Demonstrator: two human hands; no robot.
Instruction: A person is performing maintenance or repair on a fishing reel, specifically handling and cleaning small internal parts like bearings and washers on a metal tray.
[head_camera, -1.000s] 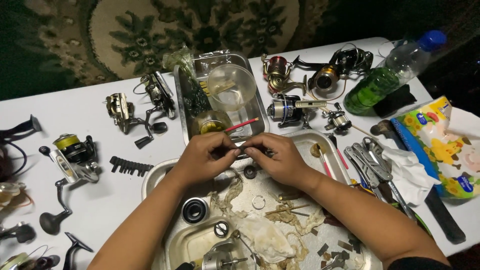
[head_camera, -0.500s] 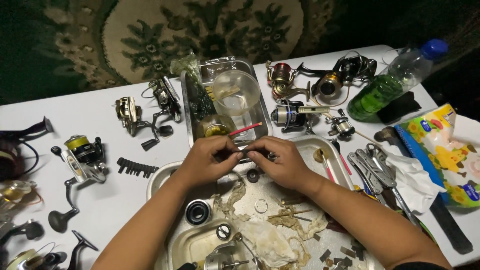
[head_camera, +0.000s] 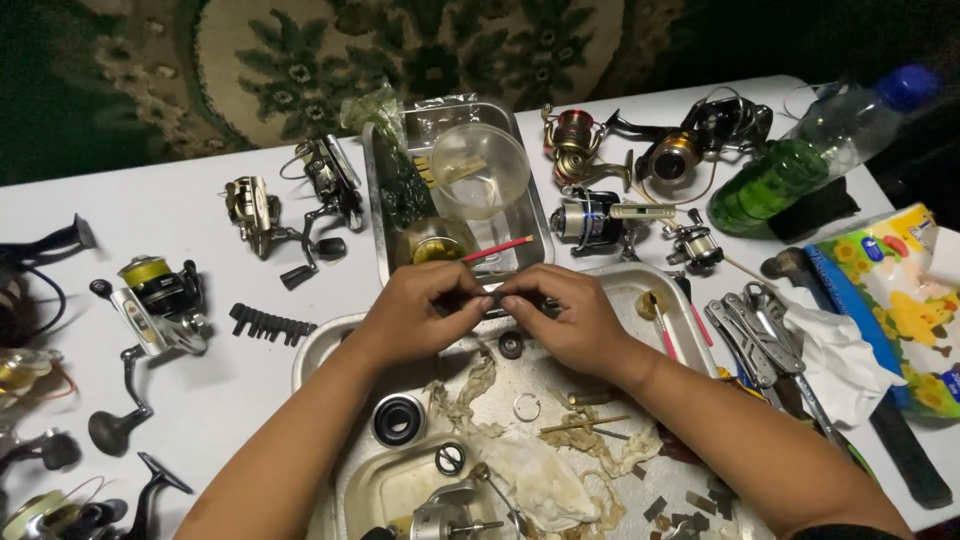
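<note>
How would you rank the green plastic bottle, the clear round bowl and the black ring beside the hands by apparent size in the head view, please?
1. green plastic bottle
2. clear round bowl, a good deal shorter than the bottle
3. black ring, by far the smallest

Both forearms come in from the lower edge and converge toward the middle, bare to the elbow. The left hand (head_camera: 415, 310) is palm down, knuckles up, its fingers curled inward and its thumb and fingertips pinched together at the centre. The right hand (head_camera: 565, 318) mirrors it, wrist slightly bent, fingers folded and its fingertips meeting those of the left. The two hands touch at the fingertips, closed in a tight pinch.
</note>
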